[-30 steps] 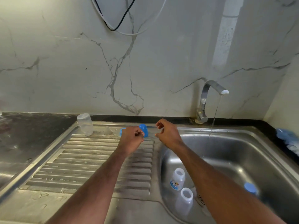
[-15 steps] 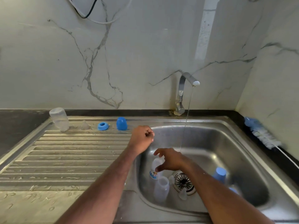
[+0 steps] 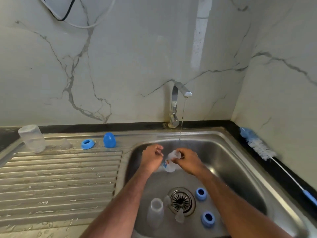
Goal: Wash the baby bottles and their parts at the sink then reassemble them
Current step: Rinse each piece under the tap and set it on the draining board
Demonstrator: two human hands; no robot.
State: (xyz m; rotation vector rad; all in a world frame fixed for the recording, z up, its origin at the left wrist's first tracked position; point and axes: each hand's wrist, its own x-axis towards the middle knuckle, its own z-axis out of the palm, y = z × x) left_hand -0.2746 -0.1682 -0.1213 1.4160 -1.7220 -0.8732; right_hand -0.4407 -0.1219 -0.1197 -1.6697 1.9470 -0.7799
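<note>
Over the sink basin (image 3: 228, 162), my right hand (image 3: 189, 160) grips the neck of a clear baby bottle (image 3: 169, 164) with a printed label, lifted toward the thin water stream (image 3: 182, 121). My left hand (image 3: 151, 158) is beside the bottle with curled fingers; whether it touches the bottle is hidden. On the basin floor lie another clear bottle (image 3: 155, 213), two clear teats (image 3: 179, 215) and two blue screw rings (image 3: 201, 194). On the drainboard stand an upturned clear bottle (image 3: 32, 138), a clear teat (image 3: 66, 144), a blue ring (image 3: 87, 144) and a blue cap (image 3: 109, 140).
The tap (image 3: 176, 103) runs a thin stream at the back of the sink. A bottle brush (image 3: 259, 146) with a blue handle lies on the dark counter along the right wall. The ribbed drainboard (image 3: 60, 179) is wet. The drain strainer (image 3: 181, 200) sits mid-basin.
My right hand has picked the labelled bottle up from the basin floor and raised it toward the stream. My left hand moved right into the basin beside it.
</note>
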